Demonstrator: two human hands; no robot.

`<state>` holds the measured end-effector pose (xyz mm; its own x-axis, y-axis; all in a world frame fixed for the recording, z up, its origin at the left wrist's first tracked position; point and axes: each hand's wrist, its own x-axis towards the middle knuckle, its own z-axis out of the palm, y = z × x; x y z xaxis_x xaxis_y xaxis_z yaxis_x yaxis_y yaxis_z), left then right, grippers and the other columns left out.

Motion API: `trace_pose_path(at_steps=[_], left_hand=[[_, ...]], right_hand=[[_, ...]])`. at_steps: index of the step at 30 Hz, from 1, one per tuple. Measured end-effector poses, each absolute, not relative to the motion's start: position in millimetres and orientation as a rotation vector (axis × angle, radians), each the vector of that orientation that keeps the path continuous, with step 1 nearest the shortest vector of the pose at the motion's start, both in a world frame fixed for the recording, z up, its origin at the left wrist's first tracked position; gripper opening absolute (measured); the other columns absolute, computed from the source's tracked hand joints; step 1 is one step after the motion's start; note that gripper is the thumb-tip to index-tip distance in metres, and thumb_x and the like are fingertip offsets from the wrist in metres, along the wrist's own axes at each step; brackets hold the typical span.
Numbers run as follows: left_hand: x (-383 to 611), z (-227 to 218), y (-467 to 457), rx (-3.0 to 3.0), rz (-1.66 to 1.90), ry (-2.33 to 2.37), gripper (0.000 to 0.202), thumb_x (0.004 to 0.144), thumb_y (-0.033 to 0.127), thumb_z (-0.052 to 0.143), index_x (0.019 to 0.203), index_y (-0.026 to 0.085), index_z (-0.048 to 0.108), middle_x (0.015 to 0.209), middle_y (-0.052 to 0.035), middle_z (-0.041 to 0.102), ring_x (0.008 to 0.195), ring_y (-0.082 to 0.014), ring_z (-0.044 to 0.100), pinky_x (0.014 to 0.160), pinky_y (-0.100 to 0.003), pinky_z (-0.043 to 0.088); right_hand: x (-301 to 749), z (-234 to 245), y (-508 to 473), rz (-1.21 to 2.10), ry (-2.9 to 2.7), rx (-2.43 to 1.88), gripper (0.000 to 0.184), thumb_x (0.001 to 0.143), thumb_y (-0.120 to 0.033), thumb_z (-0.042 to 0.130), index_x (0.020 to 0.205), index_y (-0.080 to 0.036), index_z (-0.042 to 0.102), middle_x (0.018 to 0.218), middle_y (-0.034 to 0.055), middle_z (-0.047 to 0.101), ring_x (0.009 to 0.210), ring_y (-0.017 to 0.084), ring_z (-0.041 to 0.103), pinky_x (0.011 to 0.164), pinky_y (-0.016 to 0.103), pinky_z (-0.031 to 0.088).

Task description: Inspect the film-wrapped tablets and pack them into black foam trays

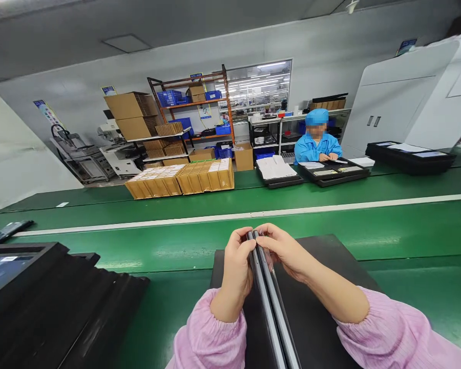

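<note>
The two thin grey panels (272, 307) stand on their long edges, pressed face to face above the middle of the black mat (326, 256), running from its far edge back toward the person. Whether their lower edges rest on the mat cannot be told. The left hand (236, 264) clasps the far end of the pair from the left, with its fingers curled over the top edge. The right hand (288, 251) pinches the same end from the right, its fingertips at the top corner. The work in hand looks like squaring the two panels together. Doing it well probably calls for even pressure from both sides, fingertips on the rims rather than the faces, and the lower edges steadied on the mat so that neither panel slides past the other. Left of the mat, black trays (61, 302) lie stacked on the green tabletop (407, 230). Well beyond the mat, a person in blue (317, 146) sits at other trays.
</note>
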<state>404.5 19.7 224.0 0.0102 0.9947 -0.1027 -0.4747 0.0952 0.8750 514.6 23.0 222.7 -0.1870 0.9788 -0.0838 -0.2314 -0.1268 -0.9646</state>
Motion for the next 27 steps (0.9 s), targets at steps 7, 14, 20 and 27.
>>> trace_pose_path(at_steps=[7,14,20,27], left_hand=[[404,227,17,0.767,1.276,0.855,0.039,0.056,0.028,0.064,0.090,0.020,0.049,0.067,0.0050,0.056,0.039,-0.0103,0.050,0.037,-0.024,0.041],[402,217,19,0.799,1.251,0.805,0.038,0.060,0.026,0.063,0.095,0.021,0.049,0.076,0.0029,0.056,0.046,-0.0105,0.052,0.044,-0.027,0.045],[400,210,21,0.837,1.256,0.755,0.044,0.053,0.020,0.061,0.096,0.021,0.052,0.079,0.0010,0.056,0.055,-0.0133,0.054,0.045,-0.026,0.046],[403,216,22,0.895,1.276,0.761,0.041,0.054,0.019,0.060,0.095,0.020,0.054,0.088,0.0000,0.059,0.058,-0.0109,0.054,0.057,-0.028,0.050]], right_hand=[[513,221,23,1.530,-1.093,-1.008,0.032,0.064,-0.038,0.062,0.086,-0.020,0.047,0.051,-0.0097,0.048,0.037,0.008,0.045,0.034,0.019,0.039],[516,225,20,1.518,-1.096,-1.021,0.034,0.062,-0.037,0.061,0.087,-0.020,0.046,0.054,-0.0086,0.048,0.040,0.009,0.044,0.036,0.020,0.039],[523,228,18,1.580,-1.136,-1.022,0.041,0.056,-0.028,0.061,0.093,-0.020,0.048,0.068,-0.0049,0.056,0.046,0.009,0.049,0.040,0.021,0.042],[526,229,19,1.514,-1.153,-1.046,0.040,0.055,-0.026,0.063,0.092,-0.020,0.050,0.073,-0.0034,0.056,0.052,0.010,0.050,0.040,0.021,0.043]])
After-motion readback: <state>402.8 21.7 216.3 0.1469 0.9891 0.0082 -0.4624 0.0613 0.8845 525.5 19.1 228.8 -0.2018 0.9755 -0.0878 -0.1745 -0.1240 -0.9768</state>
